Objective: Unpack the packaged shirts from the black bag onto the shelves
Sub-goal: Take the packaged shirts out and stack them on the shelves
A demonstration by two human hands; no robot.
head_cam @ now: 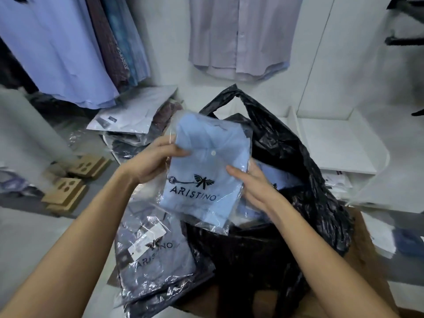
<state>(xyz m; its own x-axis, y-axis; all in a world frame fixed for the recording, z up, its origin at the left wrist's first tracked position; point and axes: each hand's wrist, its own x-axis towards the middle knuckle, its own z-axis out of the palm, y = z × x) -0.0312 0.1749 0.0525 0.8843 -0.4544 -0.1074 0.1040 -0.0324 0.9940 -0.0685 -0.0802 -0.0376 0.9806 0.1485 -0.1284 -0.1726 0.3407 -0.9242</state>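
Observation:
A light blue shirt in a clear printed plastic pack (206,166) is held up over the open black bag (298,180). My left hand (152,162) grips the pack's upper left edge, thumb on its front. My right hand (250,182) holds its right side, thumb on top and fingers behind. More blue packs (280,177) show inside the bag. Two packaged shirts (153,255) lie stacked to the left of the bag. A white shelf (339,143) stands behind the bag at the right.
A heap of packaged shirts (135,120) lies at the back left under hanging shirts (68,49). A pale shirt (241,35) hangs on the back wall. Cardboard pieces (68,191) lie on the floor at left. The bag sits on a brown box (364,249).

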